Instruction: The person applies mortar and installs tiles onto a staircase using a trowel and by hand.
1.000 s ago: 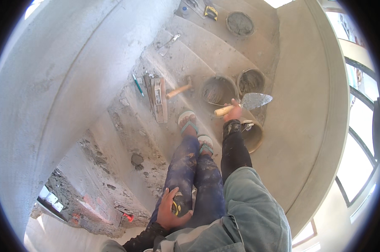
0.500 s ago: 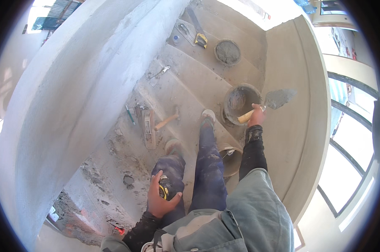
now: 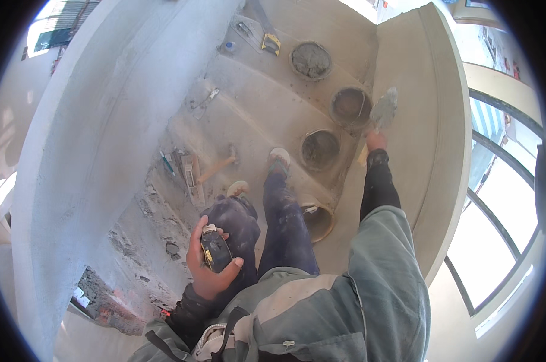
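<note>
My left hand (image 3: 208, 274) is closed around a black tape measure (image 3: 217, 248) with a yellow mark, over my left thigh. In my right hand (image 3: 376, 141) is a masonry trowel (image 3: 384, 108); its wooden handle is in my grip and its mortar-smeared blade points away, against or just in front of the right wall. I cannot tell whether the blade touches the wall. Nearest to the trowel stands a bucket (image 3: 332, 107) on the stairs. A second bucket (image 3: 303, 151) sits just nearer.
Plastered walls flank the dusty stairs (image 3: 267, 114). A mortar-filled bucket (image 3: 311, 78) stands farther up; another bucket (image 3: 331, 226) is by my right leg. At left lie a hammer (image 3: 217, 169), a float (image 3: 191, 181) and pliers (image 3: 208, 98). A handsaw (image 3: 270, 43) lies at the top.
My right hand and trowel have moved off the bucket toward the right wall, the blade swinging to point away. My left hand has turned, showing more of the tape measure. The view has shifted.
</note>
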### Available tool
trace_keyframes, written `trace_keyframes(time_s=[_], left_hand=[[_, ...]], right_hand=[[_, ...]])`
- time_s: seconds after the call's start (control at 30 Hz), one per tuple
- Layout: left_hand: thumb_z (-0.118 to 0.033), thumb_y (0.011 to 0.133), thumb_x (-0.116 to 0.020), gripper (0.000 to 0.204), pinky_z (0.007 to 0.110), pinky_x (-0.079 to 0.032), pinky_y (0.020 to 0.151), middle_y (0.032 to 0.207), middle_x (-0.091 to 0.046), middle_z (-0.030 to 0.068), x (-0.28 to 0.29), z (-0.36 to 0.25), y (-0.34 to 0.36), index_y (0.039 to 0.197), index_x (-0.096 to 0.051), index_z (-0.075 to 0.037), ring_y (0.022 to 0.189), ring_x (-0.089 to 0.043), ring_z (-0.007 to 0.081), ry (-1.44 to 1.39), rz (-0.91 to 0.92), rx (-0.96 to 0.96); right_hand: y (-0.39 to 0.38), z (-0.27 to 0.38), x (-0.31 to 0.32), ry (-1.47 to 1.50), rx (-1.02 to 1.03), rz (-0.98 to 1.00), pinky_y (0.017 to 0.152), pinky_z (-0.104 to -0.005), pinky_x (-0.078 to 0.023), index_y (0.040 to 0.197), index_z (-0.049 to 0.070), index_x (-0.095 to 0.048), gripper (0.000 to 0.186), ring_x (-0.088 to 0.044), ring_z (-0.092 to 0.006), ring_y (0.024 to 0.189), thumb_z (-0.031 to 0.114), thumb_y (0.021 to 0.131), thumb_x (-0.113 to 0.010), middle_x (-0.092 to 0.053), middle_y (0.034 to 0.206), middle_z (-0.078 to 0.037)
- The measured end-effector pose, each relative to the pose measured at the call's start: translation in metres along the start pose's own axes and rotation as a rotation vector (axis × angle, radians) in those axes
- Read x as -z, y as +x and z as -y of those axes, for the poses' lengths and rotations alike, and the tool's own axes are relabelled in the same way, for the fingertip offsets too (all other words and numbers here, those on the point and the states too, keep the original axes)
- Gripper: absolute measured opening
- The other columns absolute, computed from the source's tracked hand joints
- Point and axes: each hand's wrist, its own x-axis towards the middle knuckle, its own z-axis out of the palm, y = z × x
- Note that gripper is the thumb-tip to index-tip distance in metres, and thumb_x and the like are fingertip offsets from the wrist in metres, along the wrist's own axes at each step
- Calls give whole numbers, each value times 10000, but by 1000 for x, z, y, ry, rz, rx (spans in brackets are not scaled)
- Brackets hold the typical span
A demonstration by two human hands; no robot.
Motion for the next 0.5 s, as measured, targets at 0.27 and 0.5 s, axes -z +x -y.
trace_keyframes(time_s=[0.27,0.5], left_hand=[[-182,665,-844,921,366,-490,967,1188,-594,153,2,0,79,1455,-418,24,1070,-611,225,100,91,-57],[-189,675,-828,882,410,-445,1046,1312,-585,232,-26,92,227,1441,-442,17,1218,-590,326,155,176,-48]], right_hand=[[-122,-117,-49,-232,329,361,802,-467,-516,913,-33,-732,293,-691,-396,884,208,805,-606,-715,881,-255],[-108,-138,-118,-572,178,599,850,-464,-553,1028,175,-788,251,-713,-341,927,244,840,-638,-739,959,-155]])
